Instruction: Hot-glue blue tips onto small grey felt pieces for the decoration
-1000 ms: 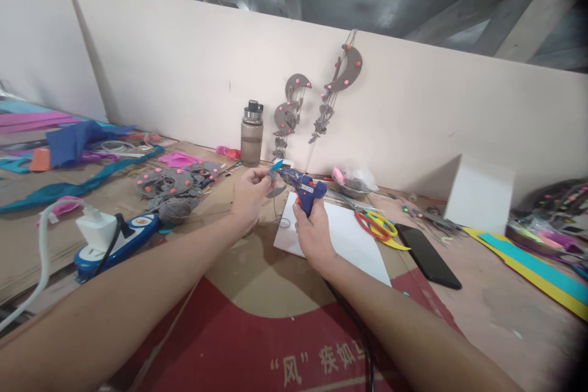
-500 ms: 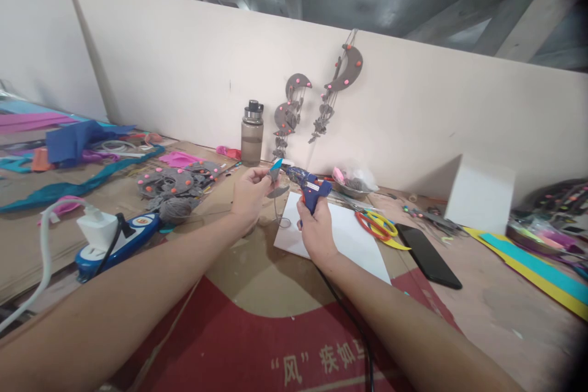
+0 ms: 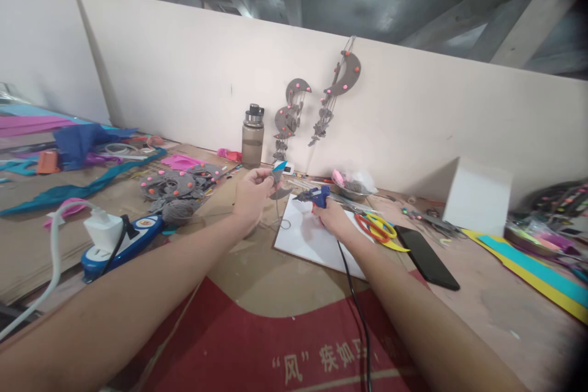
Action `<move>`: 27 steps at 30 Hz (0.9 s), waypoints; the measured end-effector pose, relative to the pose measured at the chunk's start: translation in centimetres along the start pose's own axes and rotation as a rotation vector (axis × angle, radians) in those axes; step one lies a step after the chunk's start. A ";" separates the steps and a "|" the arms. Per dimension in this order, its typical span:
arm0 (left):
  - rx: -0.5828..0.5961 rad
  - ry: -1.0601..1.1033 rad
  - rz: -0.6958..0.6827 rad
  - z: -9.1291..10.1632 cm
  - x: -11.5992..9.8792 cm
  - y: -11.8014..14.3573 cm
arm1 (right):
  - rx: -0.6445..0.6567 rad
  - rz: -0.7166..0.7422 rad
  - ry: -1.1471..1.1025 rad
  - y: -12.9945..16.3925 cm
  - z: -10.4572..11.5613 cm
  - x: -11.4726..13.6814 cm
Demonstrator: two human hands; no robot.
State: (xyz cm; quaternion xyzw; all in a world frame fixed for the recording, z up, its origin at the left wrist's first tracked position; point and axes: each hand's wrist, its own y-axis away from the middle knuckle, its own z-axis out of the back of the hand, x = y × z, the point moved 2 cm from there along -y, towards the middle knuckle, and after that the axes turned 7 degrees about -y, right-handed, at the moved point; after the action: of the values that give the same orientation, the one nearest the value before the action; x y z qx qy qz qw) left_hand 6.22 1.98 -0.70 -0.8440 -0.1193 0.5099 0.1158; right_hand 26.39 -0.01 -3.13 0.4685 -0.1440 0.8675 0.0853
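I have the right grip [image 3: 329,215] wrapped around a blue glue gun [image 3: 320,195] above white paper [image 3: 305,242], scissors [image 3: 377,228] just right; my left grip [image 3: 253,193] pinches a small blue-and-grey piece [image 3: 278,172], a bottle [image 3: 253,142] standing beyond.

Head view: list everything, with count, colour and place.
glue gun: one, blue, centre
small piece: count unclear, blue and grey, centre
sheet: one, white, centre
cardboard: count unclear, red and tan, front
scissors: count unclear, red and yellow, right
phone: one, black, right
bottle: one, grey, back centre
crescent hangings: two, grey with dots, back
bowls: two, colour unclear, back, far right
decorated pieces: uncounted, grey with dots, left
yarn ball: one, grey, left
power strip: one, blue and white, left
plug: one, white, left
cables: several, black and white, front
fabric scraps: several, blue, teal, pink, far left
strips: two, yellow and turquoise, far right
wall panels: two, white, back
leaning board: one, white, right
left hand: one, bare, centre
right hand: one, bare, centre
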 end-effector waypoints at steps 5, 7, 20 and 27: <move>0.047 -0.085 -0.030 -0.3 0.0 0.5 | -0.105 0.091 0.660 0.2 2.6 0.2; 0.058 -0.136 -0.051 -0.3 -0.1 0.7 | -0.218 0.175 0.771 0.6 3.2 1.1; 0.162 -0.620 -0.386 0.7 0.1 0.4 | 0.116 0.246 -0.788 3.8 -5.5 6.5; 0.155 -0.419 -0.195 -0.1 -0.3 0.8 | 0.072 0.214 -0.849 3.7 -5.7 5.6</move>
State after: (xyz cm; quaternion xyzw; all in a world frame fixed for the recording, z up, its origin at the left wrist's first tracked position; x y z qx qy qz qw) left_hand 6.20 1.14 -0.67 -0.6930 -0.1821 0.6678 0.2016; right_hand 17.81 -1.58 -2.02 0.7686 -0.1838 0.6064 -0.0884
